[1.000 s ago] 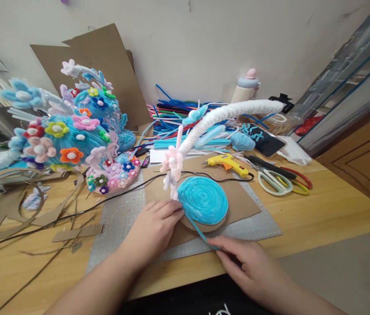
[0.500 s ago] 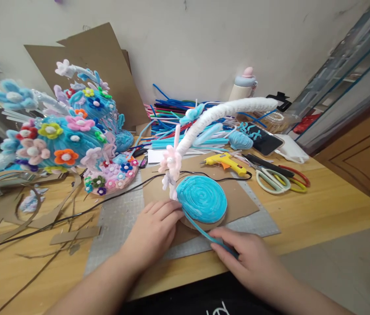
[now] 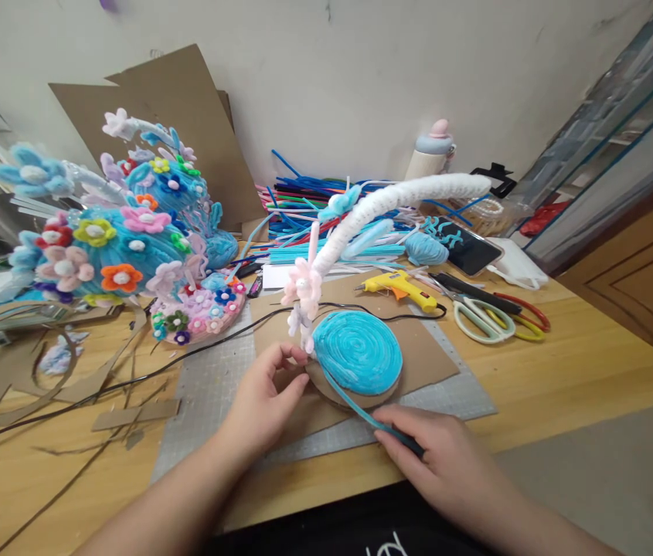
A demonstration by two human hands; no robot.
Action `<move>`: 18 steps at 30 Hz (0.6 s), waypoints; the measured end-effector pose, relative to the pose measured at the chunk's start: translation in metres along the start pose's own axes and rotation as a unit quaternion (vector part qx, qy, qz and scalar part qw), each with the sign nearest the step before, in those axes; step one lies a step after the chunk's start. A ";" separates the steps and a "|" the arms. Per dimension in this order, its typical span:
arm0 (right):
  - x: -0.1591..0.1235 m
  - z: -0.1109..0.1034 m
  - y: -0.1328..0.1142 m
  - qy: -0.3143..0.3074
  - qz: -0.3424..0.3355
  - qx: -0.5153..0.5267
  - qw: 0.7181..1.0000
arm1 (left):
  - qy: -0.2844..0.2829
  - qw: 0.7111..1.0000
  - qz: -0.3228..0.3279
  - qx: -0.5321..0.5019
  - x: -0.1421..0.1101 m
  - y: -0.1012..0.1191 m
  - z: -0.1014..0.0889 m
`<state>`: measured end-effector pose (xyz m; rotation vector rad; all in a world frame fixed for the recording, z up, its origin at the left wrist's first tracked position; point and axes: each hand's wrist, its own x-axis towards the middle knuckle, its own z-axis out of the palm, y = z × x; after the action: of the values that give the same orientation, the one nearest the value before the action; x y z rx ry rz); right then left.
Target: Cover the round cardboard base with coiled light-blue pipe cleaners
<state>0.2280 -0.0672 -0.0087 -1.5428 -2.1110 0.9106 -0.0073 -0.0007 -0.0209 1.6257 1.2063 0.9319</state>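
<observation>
A round cardboard base [image 3: 335, 400] carries a flat spiral of blue pipe cleaner [image 3: 359, 351]. One loose blue strand [image 3: 355, 405] runs from the spiral's left edge toward me, pinched at its end by my right hand [image 3: 427, 440]. My left hand [image 3: 268, 394] is at the base's left rim, thumb and fingers apart, with fingertips close to the rim; whether they touch it I cannot tell. From that side rises a white wrapped arch [image 3: 396, 197], with a pink flower [image 3: 303, 284] low on it and a blue one [image 3: 339, 203] higher up.
A yellow glue gun [image 3: 399, 289] lies behind the spiral, its black cord crossing the table leftward. Scissors [image 3: 484, 318] and pliers [image 3: 520, 313] lie right. Flower-covered blue ornaments [image 3: 111, 251] stand left, near cardboard scraps [image 3: 134, 415]. Bundled pipe cleaners [image 3: 326, 251] lie against the wall.
My left hand has lifted off the strand's start and opened, drawing slightly left, so more of the cardboard rim shows. My right hand still holds the strand in nearly the same place.
</observation>
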 end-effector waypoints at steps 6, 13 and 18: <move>0.000 0.003 -0.001 -0.010 0.006 -0.003 1.000 | -0.046 0.996 0.064 -0.036 -0.002 0.000 0.004; 0.000 0.003 -0.001 -0.011 0.006 0.003 1.000 | -0.033 0.992 0.103 0.059 -0.004 -0.001 0.002; 0.000 0.001 -0.001 -0.011 0.003 0.002 1.000 | 0.037 0.966 0.118 0.226 -0.002 0.002 -0.005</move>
<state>0.2266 -0.0677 -0.0085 -1.5439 -2.1189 0.9366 -0.0116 -0.0016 -0.0180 2.1500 1.3680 0.9117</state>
